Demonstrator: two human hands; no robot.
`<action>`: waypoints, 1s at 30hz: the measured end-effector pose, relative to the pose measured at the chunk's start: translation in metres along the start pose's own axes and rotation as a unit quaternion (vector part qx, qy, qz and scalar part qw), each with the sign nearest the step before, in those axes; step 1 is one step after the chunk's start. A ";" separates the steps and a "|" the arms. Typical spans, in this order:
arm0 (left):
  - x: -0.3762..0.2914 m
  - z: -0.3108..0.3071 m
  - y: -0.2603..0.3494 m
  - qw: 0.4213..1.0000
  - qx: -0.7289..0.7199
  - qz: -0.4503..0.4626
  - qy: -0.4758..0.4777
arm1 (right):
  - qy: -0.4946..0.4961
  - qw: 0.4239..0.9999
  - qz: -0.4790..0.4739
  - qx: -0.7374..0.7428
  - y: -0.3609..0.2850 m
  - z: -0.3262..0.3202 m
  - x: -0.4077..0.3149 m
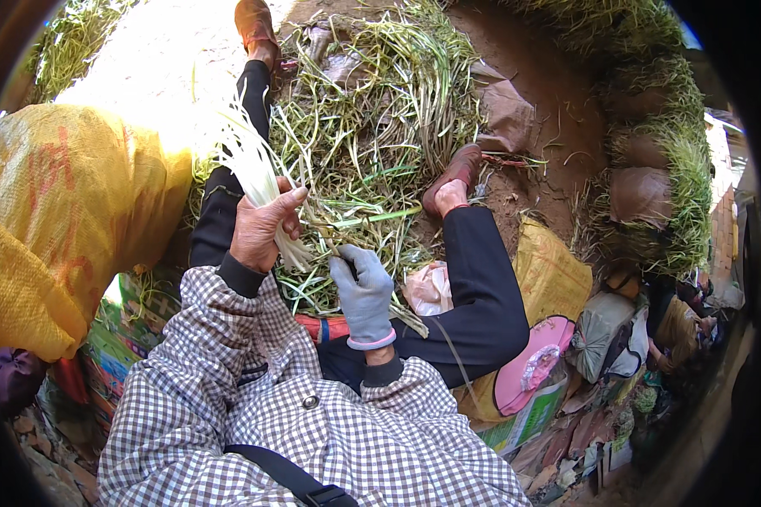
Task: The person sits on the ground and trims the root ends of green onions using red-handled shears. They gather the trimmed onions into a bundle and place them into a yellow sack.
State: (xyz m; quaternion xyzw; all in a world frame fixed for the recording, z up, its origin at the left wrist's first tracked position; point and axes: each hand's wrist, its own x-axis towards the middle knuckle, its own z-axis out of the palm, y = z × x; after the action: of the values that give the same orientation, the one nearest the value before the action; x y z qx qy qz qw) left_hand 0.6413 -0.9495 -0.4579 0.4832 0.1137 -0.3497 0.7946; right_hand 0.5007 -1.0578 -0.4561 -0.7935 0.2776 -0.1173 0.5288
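Note:
My bare left hand point(267, 226) is closed around a bundle of pale, whitish plant stalks point(258, 174), whose ends stick out below my fist and fan out above it. Just right of it is my right hand point(363, 285), in a grey glove with a pink cuff. Its thumb and forefinger pinch a thin brownish stalk point(331, 244). Between my legs and past my hands spreads a heap of long green and yellowish stalks point(380, 108). A few loose stalks point(409, 319) lie across my right thigh.
A full yellow woven sack point(70, 222) stands at my left. At my right lie a yellow sack point(548, 260), a pink hat-like item point(536, 364) and a pinkish plastic bag point(430, 288). Bundled greens point(688, 158) line the far right. Part of another person point(675, 329) shows at the right edge.

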 end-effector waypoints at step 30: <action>0.023 -0.058 0.051 0.993 0.015 0.108 0.055 | -0.037 0.998 0.038 0.035 -0.014 -0.049 -0.023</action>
State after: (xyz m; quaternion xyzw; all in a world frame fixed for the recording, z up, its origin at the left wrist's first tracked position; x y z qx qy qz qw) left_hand 0.7010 -0.8952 -0.4640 0.5232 0.0987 -0.2364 0.8128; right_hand 0.4632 -1.0786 -0.4206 -0.7671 0.2841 -0.0774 0.5699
